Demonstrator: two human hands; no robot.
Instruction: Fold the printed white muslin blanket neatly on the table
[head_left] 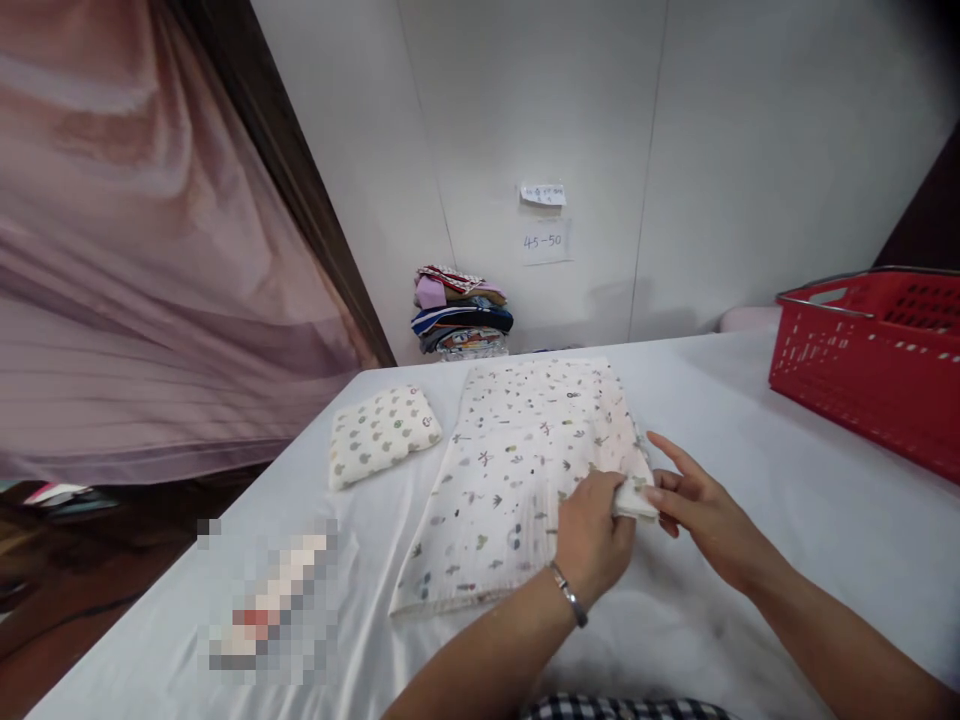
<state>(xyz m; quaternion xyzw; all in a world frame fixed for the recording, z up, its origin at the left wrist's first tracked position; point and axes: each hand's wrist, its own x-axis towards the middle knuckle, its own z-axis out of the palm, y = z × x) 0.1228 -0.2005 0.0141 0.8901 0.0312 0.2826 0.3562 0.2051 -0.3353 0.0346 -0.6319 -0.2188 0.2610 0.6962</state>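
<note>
A thin white cloth [495, 480] with small plant prints lies folded flat on the white-covered table in front of me. My left hand [596, 535], with a silver bracelet at the wrist, grips the cloth's near right corner, where several layers are gathered. Just to its right, my right hand [694, 510] pinches the same folded edge between thumb and fingers. Part of the gathered corner is hidden behind my fingers. To the left of the cloth rests a smaller folded white cloth [384, 435] with grey-green prints, apart from both hands.
A red plastic basket [870, 365] with a metal handle stands at the right. Folded clothes [461, 310] are stacked by the back wall, below paper labels [546, 242]. A pink curtain [150, 250] hangs at the left. A blurred-out item [274, 595] lies at the table's front left.
</note>
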